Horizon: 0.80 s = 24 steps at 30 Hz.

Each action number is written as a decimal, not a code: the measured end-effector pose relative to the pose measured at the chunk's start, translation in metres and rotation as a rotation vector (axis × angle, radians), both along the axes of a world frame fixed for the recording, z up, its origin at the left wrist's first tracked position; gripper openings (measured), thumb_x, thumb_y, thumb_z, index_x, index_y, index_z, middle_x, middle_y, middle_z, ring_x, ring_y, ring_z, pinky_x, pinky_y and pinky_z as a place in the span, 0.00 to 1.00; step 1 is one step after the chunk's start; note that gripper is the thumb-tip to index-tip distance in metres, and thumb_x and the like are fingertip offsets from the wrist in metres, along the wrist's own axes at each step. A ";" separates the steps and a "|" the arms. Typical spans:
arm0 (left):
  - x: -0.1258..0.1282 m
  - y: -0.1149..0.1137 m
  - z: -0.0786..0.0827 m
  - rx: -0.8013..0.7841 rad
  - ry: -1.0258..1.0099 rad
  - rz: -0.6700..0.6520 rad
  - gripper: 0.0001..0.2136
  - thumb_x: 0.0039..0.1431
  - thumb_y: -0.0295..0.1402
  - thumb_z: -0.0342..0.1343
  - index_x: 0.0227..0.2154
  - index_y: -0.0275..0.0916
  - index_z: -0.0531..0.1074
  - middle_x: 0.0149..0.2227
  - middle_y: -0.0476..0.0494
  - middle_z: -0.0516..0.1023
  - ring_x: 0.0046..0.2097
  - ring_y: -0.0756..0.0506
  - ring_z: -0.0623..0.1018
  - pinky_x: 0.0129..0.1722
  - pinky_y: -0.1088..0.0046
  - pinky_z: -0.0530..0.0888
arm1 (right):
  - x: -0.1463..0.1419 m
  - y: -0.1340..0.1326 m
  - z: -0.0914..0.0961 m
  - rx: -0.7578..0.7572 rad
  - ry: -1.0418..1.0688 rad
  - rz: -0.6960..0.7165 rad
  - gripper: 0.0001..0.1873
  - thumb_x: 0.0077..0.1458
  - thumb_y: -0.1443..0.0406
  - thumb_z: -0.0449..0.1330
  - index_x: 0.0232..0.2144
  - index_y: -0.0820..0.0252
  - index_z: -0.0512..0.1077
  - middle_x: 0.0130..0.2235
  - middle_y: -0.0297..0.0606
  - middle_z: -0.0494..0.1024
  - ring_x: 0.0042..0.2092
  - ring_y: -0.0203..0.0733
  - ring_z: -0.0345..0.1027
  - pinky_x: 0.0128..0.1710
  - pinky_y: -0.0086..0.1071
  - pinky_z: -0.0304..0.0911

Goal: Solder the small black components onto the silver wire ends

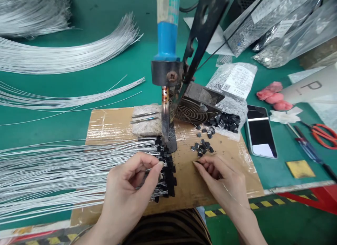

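Note:
My left hand point(131, 181) is closed in a pinch on the end of a thin silver wire point(79, 157), just left of a row of black components point(167, 171) fitted on wire ends. My right hand point(221, 174) pinches a small black component point(197, 162) at its fingertips on the taped cardboard board point(189, 181). A mounted soldering iron point(165, 108) with a blue handle points down at the board just above the row. Loose black components point(202, 146) lie close to my right hand.
Bundles of silver wire point(52, 55) fan over the green table at left. A small fan point(195, 108), bagged parts point(234, 80), a phone point(260, 132), pink objects point(273, 95), red scissors point(323, 134) and a yellow pad point(300, 168) lie at right.

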State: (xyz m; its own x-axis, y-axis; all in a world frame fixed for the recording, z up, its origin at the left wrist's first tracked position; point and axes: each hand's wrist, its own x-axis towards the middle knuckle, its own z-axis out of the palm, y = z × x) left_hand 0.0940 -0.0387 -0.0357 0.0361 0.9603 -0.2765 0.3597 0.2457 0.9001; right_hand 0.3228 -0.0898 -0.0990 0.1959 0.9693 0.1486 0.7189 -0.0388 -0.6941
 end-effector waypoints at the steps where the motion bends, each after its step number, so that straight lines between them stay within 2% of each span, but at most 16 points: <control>1: -0.001 0.000 -0.001 0.003 0.008 -0.017 0.06 0.65 0.34 0.61 0.31 0.42 0.78 0.26 0.52 0.76 0.26 0.51 0.72 0.26 0.75 0.66 | -0.001 0.000 0.000 0.005 0.004 -0.016 0.04 0.63 0.65 0.68 0.34 0.55 0.79 0.26 0.29 0.74 0.24 0.34 0.67 0.28 0.29 0.70; 4: -0.007 -0.001 -0.005 0.039 0.034 -0.069 0.07 0.67 0.35 0.60 0.33 0.42 0.78 0.27 0.50 0.78 0.27 0.50 0.74 0.27 0.75 0.68 | -0.008 -0.002 0.003 0.009 0.157 -0.118 0.01 0.62 0.64 0.69 0.36 0.54 0.80 0.25 0.29 0.79 0.23 0.34 0.71 0.27 0.28 0.72; 9: -0.009 0.000 -0.008 0.062 0.023 -0.101 0.06 0.67 0.35 0.60 0.34 0.42 0.78 0.33 0.46 0.84 0.33 0.47 0.81 0.30 0.74 0.73 | -0.028 0.004 0.020 -0.043 0.644 -0.204 0.02 0.57 0.66 0.72 0.35 0.54 0.84 0.28 0.33 0.85 0.25 0.39 0.81 0.27 0.29 0.79; 13: -0.007 0.000 -0.005 0.010 -0.009 -0.061 0.06 0.66 0.34 0.61 0.32 0.41 0.78 0.33 0.45 0.84 0.33 0.47 0.82 0.31 0.75 0.75 | -0.043 0.012 0.033 -0.097 0.798 -0.177 0.03 0.57 0.67 0.73 0.34 0.53 0.86 0.29 0.35 0.87 0.27 0.41 0.83 0.29 0.30 0.81; 16: -0.006 0.001 -0.005 0.001 -0.034 -0.067 0.05 0.65 0.33 0.61 0.32 0.41 0.78 0.33 0.45 0.84 0.34 0.47 0.82 0.32 0.76 0.75 | -0.049 0.016 0.034 -0.134 0.867 -0.152 0.02 0.58 0.66 0.72 0.35 0.54 0.85 0.29 0.35 0.88 0.28 0.43 0.84 0.29 0.31 0.82; 18: -0.007 0.002 -0.006 0.006 -0.055 -0.076 0.05 0.65 0.33 0.62 0.32 0.41 0.78 0.33 0.45 0.84 0.34 0.47 0.82 0.31 0.76 0.75 | -0.048 0.017 0.029 -0.092 0.807 -0.109 0.02 0.60 0.66 0.71 0.37 0.55 0.84 0.30 0.35 0.88 0.28 0.43 0.84 0.29 0.33 0.83; 19: -0.007 0.003 -0.007 0.006 -0.063 -0.068 0.05 0.65 0.33 0.62 0.32 0.41 0.78 0.33 0.45 0.84 0.33 0.47 0.81 0.30 0.76 0.74 | -0.045 0.018 0.026 -0.029 0.695 -0.075 0.04 0.61 0.68 0.70 0.38 0.55 0.84 0.31 0.36 0.88 0.29 0.43 0.84 0.30 0.34 0.83; 22: -0.008 0.005 -0.007 0.012 -0.082 -0.040 0.05 0.63 0.32 0.62 0.31 0.41 0.78 0.33 0.45 0.84 0.33 0.47 0.81 0.27 0.77 0.72 | -0.031 0.019 0.012 0.219 0.108 0.064 0.11 0.62 0.74 0.67 0.42 0.55 0.84 0.35 0.38 0.88 0.33 0.43 0.82 0.35 0.37 0.80; 24: -0.008 0.005 -0.007 0.005 -0.081 -0.020 0.05 0.63 0.32 0.63 0.31 0.41 0.79 0.33 0.45 0.84 0.33 0.47 0.80 0.26 0.77 0.70 | -0.018 0.018 0.005 0.277 -0.141 0.179 0.13 0.62 0.76 0.65 0.44 0.56 0.83 0.33 0.39 0.85 0.32 0.43 0.76 0.35 0.38 0.77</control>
State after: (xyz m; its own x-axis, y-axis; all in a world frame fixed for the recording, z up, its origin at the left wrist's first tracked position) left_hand 0.0859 -0.0335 -0.0424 0.0772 0.9607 -0.2668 0.2907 0.2343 0.9277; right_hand 0.3045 -0.0718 -0.0936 -0.0147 0.9057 0.4238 0.7866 0.2721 -0.5542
